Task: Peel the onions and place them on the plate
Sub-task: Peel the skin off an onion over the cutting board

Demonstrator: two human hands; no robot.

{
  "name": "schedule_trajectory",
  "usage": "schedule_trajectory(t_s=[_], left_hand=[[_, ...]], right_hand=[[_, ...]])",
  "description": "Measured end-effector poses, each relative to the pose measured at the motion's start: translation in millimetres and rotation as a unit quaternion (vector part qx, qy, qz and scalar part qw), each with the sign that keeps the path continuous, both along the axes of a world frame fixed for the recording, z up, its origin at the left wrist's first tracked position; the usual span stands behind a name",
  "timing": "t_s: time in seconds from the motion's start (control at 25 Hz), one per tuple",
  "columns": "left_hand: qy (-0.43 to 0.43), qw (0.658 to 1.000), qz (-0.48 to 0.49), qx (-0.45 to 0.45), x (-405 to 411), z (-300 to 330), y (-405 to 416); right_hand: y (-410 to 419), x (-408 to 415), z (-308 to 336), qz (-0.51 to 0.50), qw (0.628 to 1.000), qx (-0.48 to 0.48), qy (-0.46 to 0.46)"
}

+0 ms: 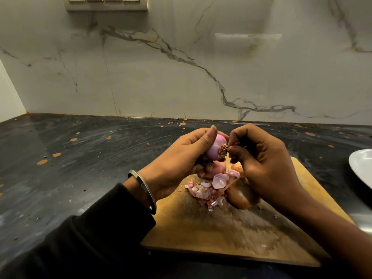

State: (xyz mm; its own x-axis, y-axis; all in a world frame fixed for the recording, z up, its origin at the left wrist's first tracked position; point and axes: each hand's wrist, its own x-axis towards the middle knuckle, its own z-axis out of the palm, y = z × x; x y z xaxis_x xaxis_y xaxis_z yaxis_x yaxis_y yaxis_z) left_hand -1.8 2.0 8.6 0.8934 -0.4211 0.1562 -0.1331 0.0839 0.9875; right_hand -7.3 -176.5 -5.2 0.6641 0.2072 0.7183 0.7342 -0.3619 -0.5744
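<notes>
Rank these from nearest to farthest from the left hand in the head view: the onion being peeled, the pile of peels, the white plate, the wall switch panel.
1. Onion being peeled: gripped in the left hand.
2. Pile of peels: on the cutting board, just below.
3. White plate: far right edge.
4. Wall switch panel: top of the wall.

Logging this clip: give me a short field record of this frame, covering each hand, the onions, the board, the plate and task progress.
left hand: grips the peeled onion
right hand: pinches skin at that onion's root end
unpeeled onion: lies on the cutting board, partly under the right hand
peels: piled on the board
plate: at right edge, visible part holds no onion
progress: one onion nearly peeled, none seen plated
</notes>
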Motion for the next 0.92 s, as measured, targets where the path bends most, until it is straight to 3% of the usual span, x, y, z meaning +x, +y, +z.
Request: schedule_trajectory(t_s=[0.24, 0.4, 0.64, 0.8, 0.92], left_hand=[[-0.022, 0.998, 0.021, 0.051, 3.0, -1.5, -1.1], [-0.022, 0.999, 0.013, 0.037, 0.7, -0.7, -2.7], [0.015, 0.996, 0.09, -0.006, 7.7, 4.3, 8.9], [0.032, 0.996, 0.089, 0.006, 10.1, 2.7, 10.6], [0.04, 0.996, 0.083, 0.021, 10.7, 1.9, 13.1]], right_hand=[[0.7, 1.3, -0.9, 0.017, 1.0, 0.003, 0.015], [1.3, -1.2, 0.5, 0.054, 0.998, -0.004, 0.031], [-0.4, -4.2, 1.6, 0.074, 0.996, -0.05, -0.002], [-0.5, -1.8, 1.0, 0.059, 0.988, -0.14, -0.036], [-0.8, 0.1, -0.6, 0.051, 0.988, -0.136, -0.056]])
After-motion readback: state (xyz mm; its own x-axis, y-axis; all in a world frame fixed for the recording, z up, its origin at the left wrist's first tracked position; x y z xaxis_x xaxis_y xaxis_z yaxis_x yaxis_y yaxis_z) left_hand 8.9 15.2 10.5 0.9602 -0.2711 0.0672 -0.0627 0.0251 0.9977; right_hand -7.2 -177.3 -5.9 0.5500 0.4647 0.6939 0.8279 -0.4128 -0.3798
